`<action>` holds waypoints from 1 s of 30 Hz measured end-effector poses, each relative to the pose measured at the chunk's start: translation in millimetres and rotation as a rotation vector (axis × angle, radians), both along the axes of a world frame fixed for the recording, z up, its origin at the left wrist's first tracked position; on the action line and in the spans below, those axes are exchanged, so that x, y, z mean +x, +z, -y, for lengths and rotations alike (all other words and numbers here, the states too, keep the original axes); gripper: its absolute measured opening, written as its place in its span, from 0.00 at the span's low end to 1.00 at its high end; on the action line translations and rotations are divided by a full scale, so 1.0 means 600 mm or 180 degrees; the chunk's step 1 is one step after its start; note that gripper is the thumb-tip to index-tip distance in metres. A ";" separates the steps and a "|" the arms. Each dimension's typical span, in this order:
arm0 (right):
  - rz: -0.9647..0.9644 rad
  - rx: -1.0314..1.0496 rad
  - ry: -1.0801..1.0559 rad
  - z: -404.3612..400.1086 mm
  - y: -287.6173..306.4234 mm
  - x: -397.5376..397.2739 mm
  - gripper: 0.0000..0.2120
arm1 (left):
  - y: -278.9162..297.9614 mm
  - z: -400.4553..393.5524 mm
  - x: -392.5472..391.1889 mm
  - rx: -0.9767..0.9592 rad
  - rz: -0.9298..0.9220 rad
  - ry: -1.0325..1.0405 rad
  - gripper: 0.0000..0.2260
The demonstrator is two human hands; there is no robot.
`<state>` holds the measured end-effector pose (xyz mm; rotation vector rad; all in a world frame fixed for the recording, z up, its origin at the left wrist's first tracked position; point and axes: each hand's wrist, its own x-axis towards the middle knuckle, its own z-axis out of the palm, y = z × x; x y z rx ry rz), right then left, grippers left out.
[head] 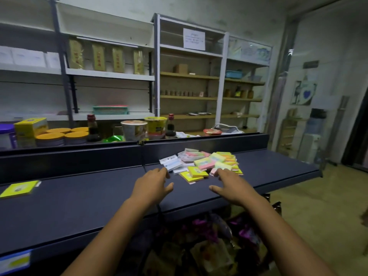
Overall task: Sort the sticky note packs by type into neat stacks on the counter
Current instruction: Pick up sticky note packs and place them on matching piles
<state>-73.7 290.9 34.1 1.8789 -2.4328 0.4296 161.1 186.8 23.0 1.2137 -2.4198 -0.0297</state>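
Both grips released, left hand [153, 185] and right hand [232, 187] reach the jumbled film-wrapped sticky-note packs [207, 163]: light, slippery, best pinched by edges.

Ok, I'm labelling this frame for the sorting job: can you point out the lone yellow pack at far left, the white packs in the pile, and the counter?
lone yellow pack [19, 188], head view, top face.
white packs [171, 162], head view, top pack's face.
counter [83, 202], head view, bare dark surface.
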 end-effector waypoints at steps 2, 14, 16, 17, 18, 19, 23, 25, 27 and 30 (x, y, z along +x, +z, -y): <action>0.0015 -0.0021 -0.0020 -0.007 0.002 -0.027 0.25 | 0.004 -0.006 -0.027 -0.0034 -0.0023 -0.0031 0.16; 0.0139 -0.0143 0.0135 0.081 -0.008 -0.123 0.24 | -0.007 0.073 -0.131 -0.0038 -0.0131 0.0139 0.15; 0.0119 -0.0153 0.0165 0.106 -0.008 -0.142 0.23 | -0.011 0.098 -0.150 -0.0029 -0.0159 0.0159 0.15; 0.0140 -0.0176 0.0170 0.120 -0.007 -0.151 0.23 | -0.012 0.111 -0.159 -0.0029 -0.0188 0.0162 0.15; 0.0184 -0.0198 0.0173 0.134 -0.005 -0.160 0.23 | -0.011 0.125 -0.167 -0.0013 -0.0223 0.0163 0.14; 0.0221 -0.0211 0.0180 0.149 -0.002 -0.169 0.23 | -0.009 0.140 -0.174 0.0016 -0.0261 0.0168 0.14; 0.0109 -0.0203 0.0275 0.217 0.013 -0.193 0.22 | 0.000 0.201 -0.192 0.0031 -0.0364 0.0253 0.13; 0.0081 -0.0306 0.0358 0.251 0.016 -0.201 0.21 | -0.001 0.231 -0.200 -0.0004 -0.0438 0.0317 0.12; 0.0095 -0.0361 0.0450 0.280 0.012 -0.207 0.20 | -0.007 0.254 -0.209 0.0014 -0.0451 0.0368 0.12; 0.0104 -0.0302 0.0594 0.318 0.004 -0.218 0.19 | -0.022 0.281 -0.220 0.0107 -0.0444 0.0465 0.13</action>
